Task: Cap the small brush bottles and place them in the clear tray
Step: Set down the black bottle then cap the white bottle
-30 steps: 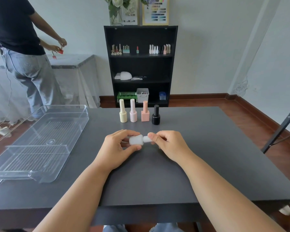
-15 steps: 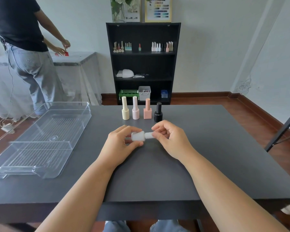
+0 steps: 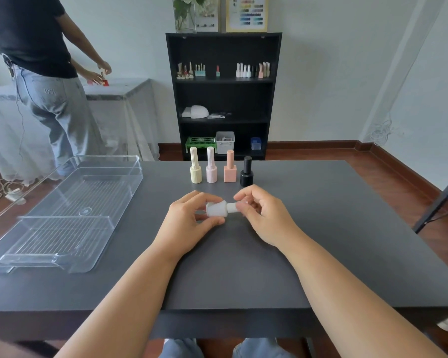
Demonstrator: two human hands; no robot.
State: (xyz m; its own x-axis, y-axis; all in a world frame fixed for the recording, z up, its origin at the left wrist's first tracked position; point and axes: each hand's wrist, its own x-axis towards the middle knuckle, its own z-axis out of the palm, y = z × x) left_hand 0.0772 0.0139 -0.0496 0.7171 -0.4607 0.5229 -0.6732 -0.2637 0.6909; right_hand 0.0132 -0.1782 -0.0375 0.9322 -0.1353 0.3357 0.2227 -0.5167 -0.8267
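On the dark table [image 3: 321, 228], mid-front, we're in the capping step w/ the first bottle; nothing's in the tray yet.

Big stuff first: clear tray [image 3: 130, 187] sits on the table's left side, well apart from both hands. Looks bare inside apart from its ribbed floor and a divider wall.

Row of four bottles at the far edge, all upright and caps on as far as we can tell: cream bottle [image 3: 195, 167], pale pink bottle [image 3: 211, 166], peach bottle [image 3: 230, 167], black bottle [image 3: 246, 172]. Just beyond our hands, not touching them.

Left hand [image 3: 189, 223] is closed round the white bottle [image 3: 216, 209], thumb under, fingers over. Bottle lies on its side, neck pointing right, held just above the tabletop.

Right hand [image 3: 267, 218] pinches the white cap [image 3: 232, 207] at the neck w/ thumb + fingertips. Cap meets the bottle's neck; can't tell if it's fully seated or how far it's turned.

Next move, our read: finish twisting w/ right hand while left holds the body steady, check it's snug, then carry it left to the tray. Risk is cross-threading or letting go before it's tight.
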